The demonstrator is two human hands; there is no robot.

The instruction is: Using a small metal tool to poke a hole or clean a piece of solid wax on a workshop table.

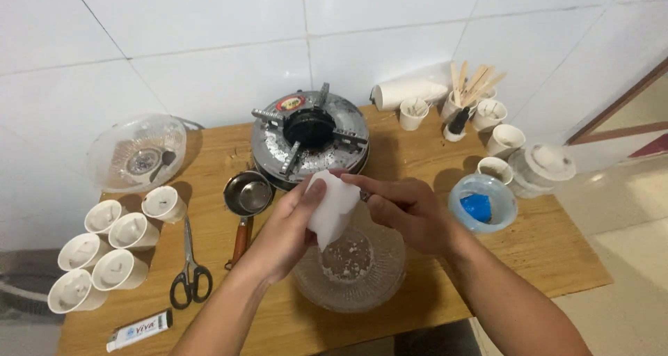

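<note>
Both my hands hold a white waxy block (331,206) over a clear glass bowl (379,286) at the table's front middle. My left hand (287,232) grips the block's left side, thumb up on its top corner. My right hand (403,210) closes on the right side, fingers reaching across the top edge. White crumbs lie in the bottom of the bowl, below the block.
A round metal stove (309,137) stands behind the bowl, a small metal saucepan (247,196) beside it. Several white cups with wicks (115,248), scissors (189,269) and a lighter (139,330) lie left. A blue-filled bowl (482,203), cups and wooden sticks (473,81) stand right.
</note>
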